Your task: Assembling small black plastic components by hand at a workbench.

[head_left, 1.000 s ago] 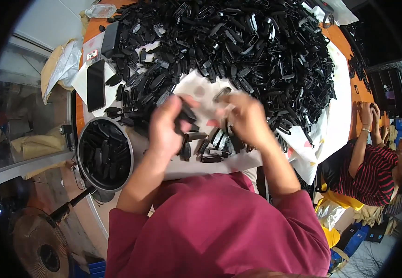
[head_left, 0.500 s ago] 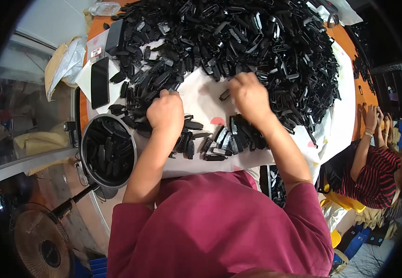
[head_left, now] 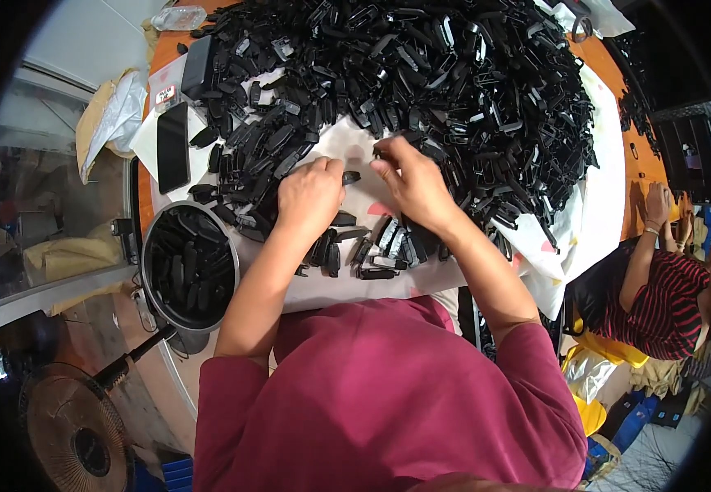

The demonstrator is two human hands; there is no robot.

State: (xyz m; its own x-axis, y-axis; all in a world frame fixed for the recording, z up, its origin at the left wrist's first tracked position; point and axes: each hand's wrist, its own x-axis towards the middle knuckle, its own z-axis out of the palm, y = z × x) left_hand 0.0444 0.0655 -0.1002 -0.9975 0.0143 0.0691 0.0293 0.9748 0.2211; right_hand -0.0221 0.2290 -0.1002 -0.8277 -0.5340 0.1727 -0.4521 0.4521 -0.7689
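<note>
My left hand is closed, with a small black plastic piece sticking out at its fingertips. Facing it across a short gap, my right hand pinches another small dark part between thumb and fingers. A large heap of black plastic pieces, some of them open frames, curves around both hands on the far side. Closer to my body, a small group of similar pieces lies on the white sheet, a few with a silvery sheen.
At the left table edge stands a round bin holding more black pieces. A dark phone and a clear bottle lie on the left. A fan stands lower left. Another person works at the right.
My right hand has moved left and nearer my body, and now pinches a small dark part. My left hand has shifted right, with a black piece now showing at its fingertips.
</note>
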